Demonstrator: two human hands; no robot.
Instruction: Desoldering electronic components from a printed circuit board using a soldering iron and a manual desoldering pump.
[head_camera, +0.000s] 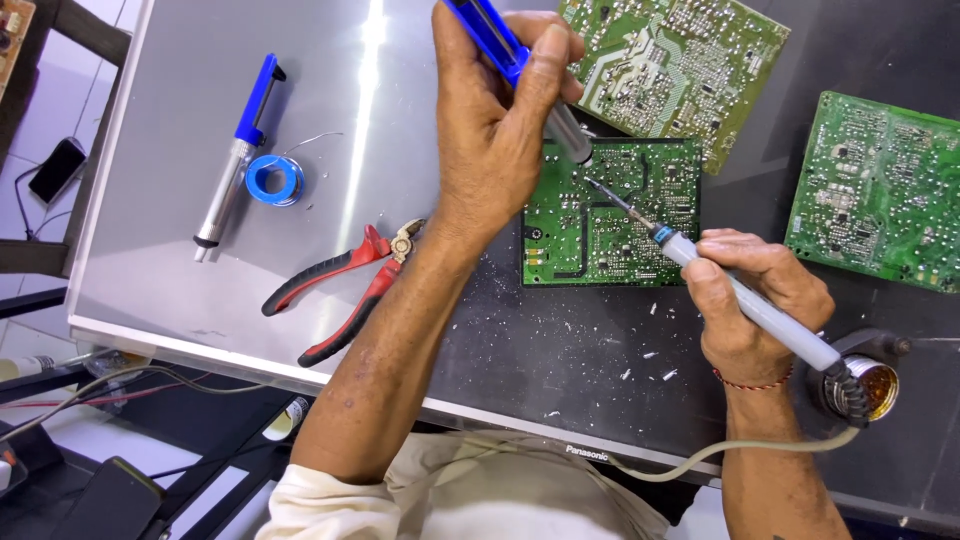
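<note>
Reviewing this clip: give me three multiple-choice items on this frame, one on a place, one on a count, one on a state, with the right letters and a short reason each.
1. Where do the red-handled pliers lie?
A. left of the left hand's forearm
B. on a circuit board
C. in the right hand

2. How many green circuit boards are in view?
A. one
B. three
C. five

3. What does the soldering iron tip do?
A. rests in its stand
B. points at the middle board
C. lies unheld on the table

Answers:
1 A, they lie on the grey sheet left of that arm.
2 B, three boards show.
3 B, the right hand holds it to the board while the left hand holds a blue desoldering pump.
</note>
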